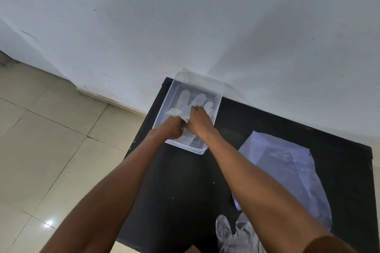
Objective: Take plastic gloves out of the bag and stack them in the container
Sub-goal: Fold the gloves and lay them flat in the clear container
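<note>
A clear plastic container [176, 86] stands at the far left corner of the black table [185, 181]. A translucent plastic glove [185, 100] lies flat inside it, fingers pointing toward the wall. Both hands are inside the container on the glove. My left hand [172, 128] is curled, pinching the glove near its cuff. My right hand [198, 121] presses down on the glove's palm area. The plastic bag [287, 166] lies flat on the table to the right. Another glove [232, 234] rests at the table's near edge, partly hidden by my right forearm.
The table stands against a white wall [205, 26]. Beige floor tiles [51, 139] lie to the left, beyond the table's left edge. Bare black tabletop shows between the container and the bag.
</note>
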